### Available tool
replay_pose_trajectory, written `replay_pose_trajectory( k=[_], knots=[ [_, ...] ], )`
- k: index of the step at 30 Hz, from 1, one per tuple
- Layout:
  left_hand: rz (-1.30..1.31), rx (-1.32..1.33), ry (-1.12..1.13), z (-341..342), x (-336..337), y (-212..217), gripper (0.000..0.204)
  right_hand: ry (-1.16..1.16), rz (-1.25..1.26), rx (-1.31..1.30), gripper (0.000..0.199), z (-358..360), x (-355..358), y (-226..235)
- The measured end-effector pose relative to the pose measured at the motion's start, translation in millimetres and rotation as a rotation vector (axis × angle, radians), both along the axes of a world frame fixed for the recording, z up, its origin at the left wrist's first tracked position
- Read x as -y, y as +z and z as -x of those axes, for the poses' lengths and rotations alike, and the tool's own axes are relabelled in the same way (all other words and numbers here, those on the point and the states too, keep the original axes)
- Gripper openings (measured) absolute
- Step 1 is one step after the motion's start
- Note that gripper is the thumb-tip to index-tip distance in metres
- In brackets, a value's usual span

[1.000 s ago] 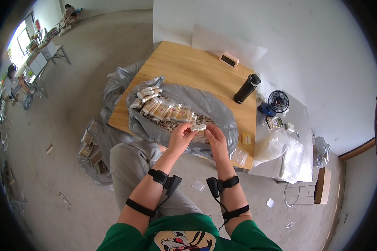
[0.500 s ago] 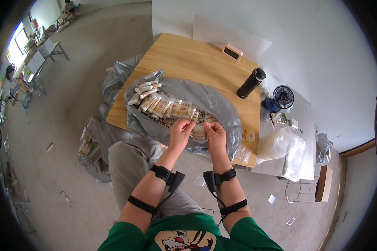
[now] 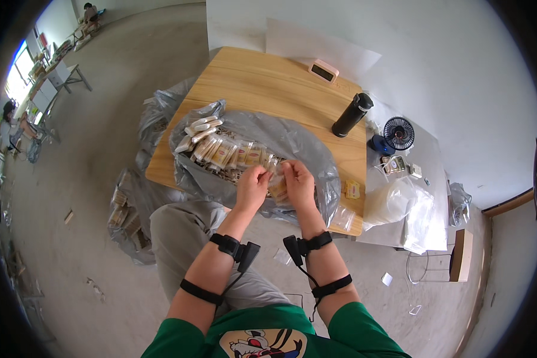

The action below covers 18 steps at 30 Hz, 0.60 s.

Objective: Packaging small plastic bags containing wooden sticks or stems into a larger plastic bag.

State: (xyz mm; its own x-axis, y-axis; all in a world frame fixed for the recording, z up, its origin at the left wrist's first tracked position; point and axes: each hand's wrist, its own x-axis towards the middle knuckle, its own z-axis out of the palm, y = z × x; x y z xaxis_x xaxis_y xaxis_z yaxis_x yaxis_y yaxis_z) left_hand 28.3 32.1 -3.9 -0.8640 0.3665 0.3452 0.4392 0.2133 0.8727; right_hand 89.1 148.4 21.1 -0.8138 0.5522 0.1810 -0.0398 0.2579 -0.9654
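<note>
Over the grey plastic bag (image 3: 307, 143), a small clear packet (image 3: 277, 190) with tan contents and a yellowish label hangs tilted between my hands. My right hand (image 3: 299, 184) pinches its upper edge between thumb and fingers. On the other side, the fingertips of my left hand (image 3: 252, 190) are closed at the packet's upper left edge. Filled packets (image 3: 224, 153) like it lie in an overlapping row in the open bag, on a heap of small loose brownish pieces. Fine detail at my fingertips is too small to make out.
The bag rests on a wooden table (image 3: 256, 77) with a pink clock (image 3: 324, 70), a black bottle (image 3: 352, 115) and yellow cards (image 3: 352, 190). A side table holds a small fan (image 3: 398, 133) and clear plastic bags (image 3: 394, 203). Another grey bag (image 3: 131, 221) stands at left; two people sit far off.
My right hand has risen slightly and turned, and the packet has tipped from nearly level to slanted. My left hand has moved a little. The whole view has shifted slightly.
</note>
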Motion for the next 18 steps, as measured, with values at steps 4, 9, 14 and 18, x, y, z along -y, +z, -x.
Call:
replay_pose_trajectory(
  k=[4, 9, 14, 18],
  knots=[
    [-0.074, 0.13, 0.143, -1, 0, -2, 0.018, -0.047, 0.025, 0.002, 0.027, -9, -19, -36],
    [-0.264, 0.348, 0.125, -17, -1, -9, 0.016, -0.092, 0.138, 0.063, 0.04, -14, -11, -66],
    [-0.468, 0.6, 0.069, -24, -5, -13, 0.011, -0.07, 0.596, 0.185, 0.048, -15, -14, -68],
    [-0.714, 0.81, -0.033, -22, 9, -15, 0.01, -0.152, 0.672, 0.217, 0.046, -14, 7, -41]
  ],
)
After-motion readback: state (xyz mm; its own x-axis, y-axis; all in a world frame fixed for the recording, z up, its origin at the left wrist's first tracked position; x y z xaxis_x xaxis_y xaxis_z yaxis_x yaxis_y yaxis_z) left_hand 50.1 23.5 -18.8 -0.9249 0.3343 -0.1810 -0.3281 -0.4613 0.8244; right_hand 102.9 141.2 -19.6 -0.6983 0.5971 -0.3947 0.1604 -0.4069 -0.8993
